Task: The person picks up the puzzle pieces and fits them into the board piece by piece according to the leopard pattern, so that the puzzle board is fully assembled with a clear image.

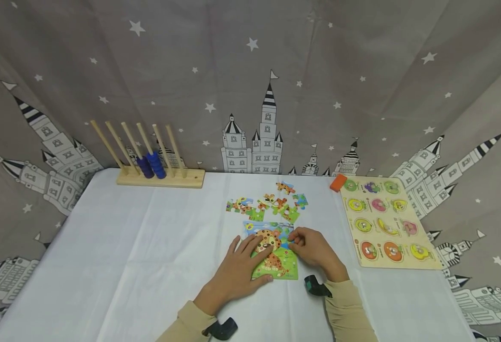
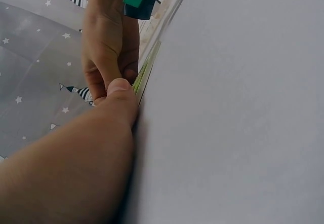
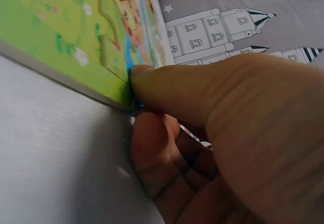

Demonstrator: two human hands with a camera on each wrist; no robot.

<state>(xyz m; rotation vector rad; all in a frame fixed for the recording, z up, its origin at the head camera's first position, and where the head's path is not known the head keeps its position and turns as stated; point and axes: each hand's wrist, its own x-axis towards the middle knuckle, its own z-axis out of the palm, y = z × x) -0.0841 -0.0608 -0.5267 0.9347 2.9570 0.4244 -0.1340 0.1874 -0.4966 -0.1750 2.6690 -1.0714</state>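
Note:
A leopard jigsaw puzzle (image 1: 290,266) lies flat in the head view, its side showing thinly in the left wrist view. My left hand (image 1: 237,270) rests spread across its left part, fingertips on the leopard; the thumb is by the lower edge. At the upper right edge, my right hand (image 1: 316,249) pinches a blue puzzle piece (image 3: 130,62) between thumb and forefinger, other fingers curled. The thumb (image 3: 147,77) covers most of that piece. Beside it, an uneven joint shows in the green part (image 3: 76,36). Loose puzzle pieces (image 1: 256,214) lie just behind the puzzle.
A wooden peg stand (image 1: 160,178) with blue rings stands at the back left. On the right lies a fruit peg board (image 1: 378,232), with an orange block (image 1: 338,183) at its back left corner. Patterned grey cloth (image 1: 190,71) hangs behind the white-covered table (image 1: 83,266).

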